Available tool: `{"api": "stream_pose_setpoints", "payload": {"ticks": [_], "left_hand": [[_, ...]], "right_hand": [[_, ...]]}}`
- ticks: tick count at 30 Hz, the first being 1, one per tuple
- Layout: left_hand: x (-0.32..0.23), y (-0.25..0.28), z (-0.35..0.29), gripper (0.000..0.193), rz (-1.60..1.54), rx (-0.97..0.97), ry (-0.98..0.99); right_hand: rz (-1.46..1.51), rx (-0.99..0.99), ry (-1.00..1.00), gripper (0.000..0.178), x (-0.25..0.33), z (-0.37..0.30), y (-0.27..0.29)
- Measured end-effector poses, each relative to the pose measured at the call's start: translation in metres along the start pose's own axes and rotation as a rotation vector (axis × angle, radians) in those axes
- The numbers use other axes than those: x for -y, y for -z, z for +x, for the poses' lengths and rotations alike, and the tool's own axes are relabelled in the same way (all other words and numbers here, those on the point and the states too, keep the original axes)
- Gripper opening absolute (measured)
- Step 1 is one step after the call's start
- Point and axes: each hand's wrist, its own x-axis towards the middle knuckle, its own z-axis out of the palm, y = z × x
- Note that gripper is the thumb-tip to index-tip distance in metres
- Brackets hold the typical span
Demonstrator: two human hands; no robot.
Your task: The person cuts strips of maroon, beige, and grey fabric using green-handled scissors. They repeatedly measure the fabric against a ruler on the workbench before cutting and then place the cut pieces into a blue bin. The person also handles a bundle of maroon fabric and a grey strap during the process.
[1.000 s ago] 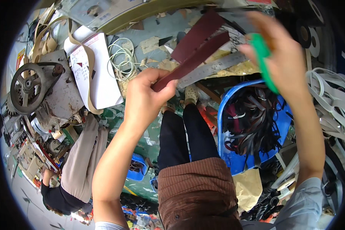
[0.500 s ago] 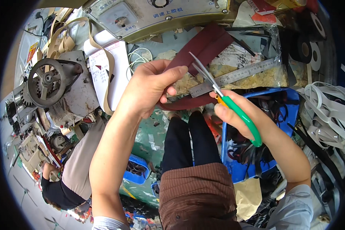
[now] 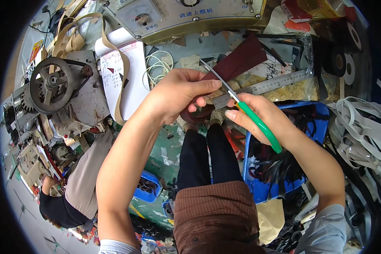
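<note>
My left hand [image 3: 178, 93] pinches a dark maroon strip [image 3: 246, 58] between thumb and fingers. The strip's wide part reaches up and right over the bench, and a darker red length curls below the hand. In my right hand [image 3: 264, 112] is a pair of scissors [image 3: 260, 127] with green handles. Their blades point up and left, lying nearly together across the strip just beyond my left thumb. Whether the blades touch the strip, I cannot tell. A steel ruler [image 3: 279, 81] lies on the bench behind the scissors.
A control-panel machine [image 3: 190, 17] stands at the back. To the left are a machine with a handwheel [image 3: 51, 80], a notebook [image 3: 133, 72] and a beige strap [image 3: 122, 84]. A blue bin [image 3: 258, 192] of dark scraps sits below my right hand. Another person [image 3: 78, 190] works at far left.
The scissors have moved left toward my left hand, and their blades have come closer together. The strip's hanging length has swung away from my right hand, and fewer layers show above.
</note>
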Motion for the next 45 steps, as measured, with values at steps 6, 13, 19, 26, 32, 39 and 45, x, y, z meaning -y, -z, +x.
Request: {"api": "stream_pose_setpoints", "payload": {"ticks": [6,13,19,26,32,39,45], "left_hand": [[0.007,0.008,0.015,0.014,-0.124,-0.009,0.117],[0.015,-0.001,-0.015,0.034,0.013,-0.065,-0.049],[0.016,-0.05,-0.048,0.091,0.262,-0.076,-0.414],[-0.004,0.002,-0.036,0.037,0.437,0.147,-0.013],[0.039,-0.006,-0.009,0.02,0.621,-0.16,-0.23],[0.055,-0.003,0.005,0.025,0.716,-0.267,-0.288],[0.051,-0.012,0.002,0.026,0.638,-0.305,-0.194]], "right_hand": [[-0.01,-0.062,-0.032,0.024,-0.013,0.011,-0.014],[0.519,0.024,-0.159,0.026,0.006,-0.004,0.002],[0.454,0.076,0.027,0.046,0.038,-0.014,0.036],[0.062,-0.054,0.152,0.045,0.0,0.004,0.099],[-0.425,-0.17,0.165,0.047,-0.024,0.031,0.086],[-0.519,-0.302,0.263,0.036,-0.034,0.033,0.077],[-0.531,-0.352,0.309,0.033,-0.037,0.033,0.073]]}}
